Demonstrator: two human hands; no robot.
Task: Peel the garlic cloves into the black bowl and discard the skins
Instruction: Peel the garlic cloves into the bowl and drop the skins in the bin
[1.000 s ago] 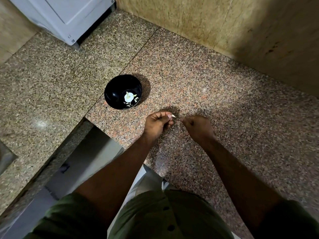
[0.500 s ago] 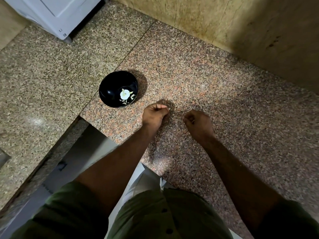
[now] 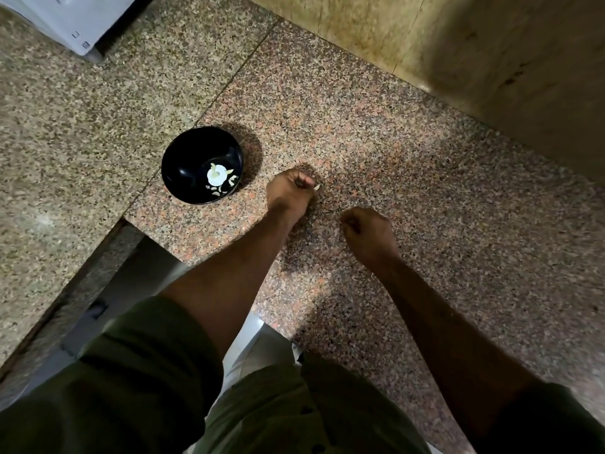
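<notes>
Pinching a garlic clove (image 3: pixel 316 187), the left hand (image 3: pixel 289 194) nears the black bowl (image 3: pixel 183 168); right hand (image 3: pixel 368 232) fisted.

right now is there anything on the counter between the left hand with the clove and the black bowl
Nothing visible. The left hand pinches a pale garlic clove just right of the black bowl, and only bare granite counter lies between them. The right hand is on the far side, away from the bowl.

Speckled granite counter (image 3: pixel 376 132), tan wall (image 3: pixel 491 54), perhaps a white appliance (image 3: pixel 65 18).
</notes>
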